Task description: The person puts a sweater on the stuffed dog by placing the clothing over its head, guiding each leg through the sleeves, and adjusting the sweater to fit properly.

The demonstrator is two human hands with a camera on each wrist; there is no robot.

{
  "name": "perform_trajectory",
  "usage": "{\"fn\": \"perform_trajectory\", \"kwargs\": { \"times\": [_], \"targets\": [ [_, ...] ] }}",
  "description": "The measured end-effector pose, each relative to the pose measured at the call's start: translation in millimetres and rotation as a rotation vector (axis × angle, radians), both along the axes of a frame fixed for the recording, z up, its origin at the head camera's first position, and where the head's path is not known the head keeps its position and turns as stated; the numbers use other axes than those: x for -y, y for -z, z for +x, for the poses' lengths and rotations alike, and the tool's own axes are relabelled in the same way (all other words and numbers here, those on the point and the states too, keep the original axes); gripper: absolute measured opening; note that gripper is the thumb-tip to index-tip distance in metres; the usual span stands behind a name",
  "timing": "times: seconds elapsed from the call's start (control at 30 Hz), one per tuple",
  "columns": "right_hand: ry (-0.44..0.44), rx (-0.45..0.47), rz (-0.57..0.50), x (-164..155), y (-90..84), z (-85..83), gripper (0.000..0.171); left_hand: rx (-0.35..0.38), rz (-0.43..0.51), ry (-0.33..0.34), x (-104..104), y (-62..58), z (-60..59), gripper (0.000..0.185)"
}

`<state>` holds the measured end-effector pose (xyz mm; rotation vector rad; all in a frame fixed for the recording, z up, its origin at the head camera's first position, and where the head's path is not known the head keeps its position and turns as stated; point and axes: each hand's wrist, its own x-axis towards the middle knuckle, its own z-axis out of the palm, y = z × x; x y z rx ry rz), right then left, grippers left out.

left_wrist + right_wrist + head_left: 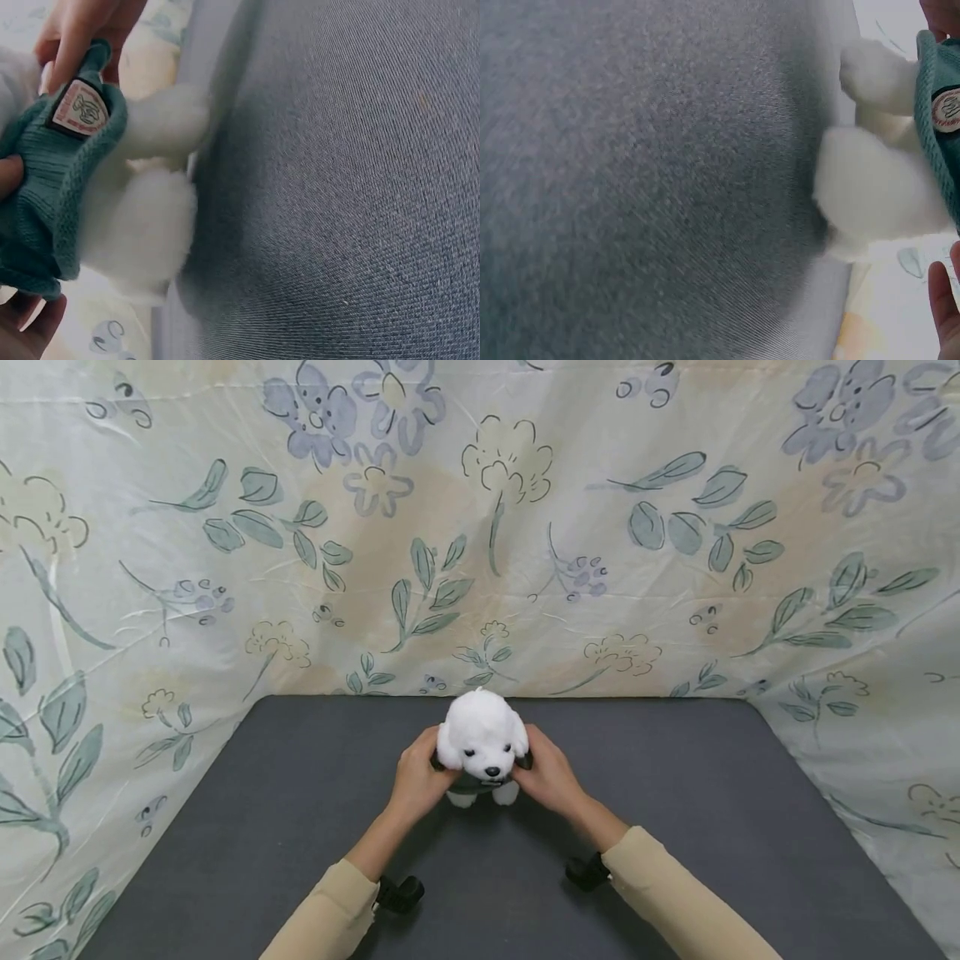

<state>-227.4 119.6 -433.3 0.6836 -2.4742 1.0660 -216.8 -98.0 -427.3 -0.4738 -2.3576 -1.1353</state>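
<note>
We see a white plush puppy (480,735) upright over a dark grey tabletop (675,777), its face toward us; whether its feet touch the surface we cannot tell; the puppy wears a teal knitted sweater (45,180) with a dark-edged patch (79,110) on it; the left hand (424,777) grasps one side of the puppy, fingers curled on the sweater, and the right hand (552,772) grasps the other; nearer us than the puppy lie two beige sleeves (330,906) and black wrist devices (401,893); behind it hangs floral fabric (480,527).
</note>
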Motion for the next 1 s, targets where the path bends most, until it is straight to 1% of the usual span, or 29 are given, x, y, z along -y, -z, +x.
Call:
{"fn": "perform_trajectory", "kwargs": {
  "times": [0.07,0.2,0.33,0.47,0.57,0.67,0.9,1.0],
  "targets": [
    [-0.012,-0.004,0.000,-2.2,-4.2,3.1,0.045,-0.001,0.019,0.026,0.0,-2.9,2.8,0.048],
    [-0.040,-0.002,-0.003,-6.1,-15.2,8.7,0.047,0.002,0.064,0.054,-1.1,-9.9,8.1,0.049],
    [-0.069,0.013,-0.005,-9.1,-25.5,11.8,0.049,0.028,0.104,0.068,-2.9,-18.2,12.2,0.043],
    [-0.081,0.072,-0.010,-10.7,-34.3,13.7,0.053,0.115,0.136,0.071,-3.7,-25.7,14.7,0.036],
    [-0.080,0.143,-0.027,-11.3,-41.0,16.3,0.052,0.203,0.161,0.077,-4.3,-30.4,16.3,0.035],
    [-0.065,0.191,-0.047,-11.4,-47.6,18.8,0.049,0.271,0.180,0.089,-6.0,-34.9,18.1,0.036],
    [-0.028,0.270,-0.068,-10.3,-57.5,23.0,0.047,0.386,0.177,0.083,-10.9,-42.3,22.2,0.033],
    [-0.016,0.328,-0.048,-10.8,-57.9,22.7,0.047,0.438,0.154,0.080,-12.8,-44.1,24.0,0.035]
  ]
}}
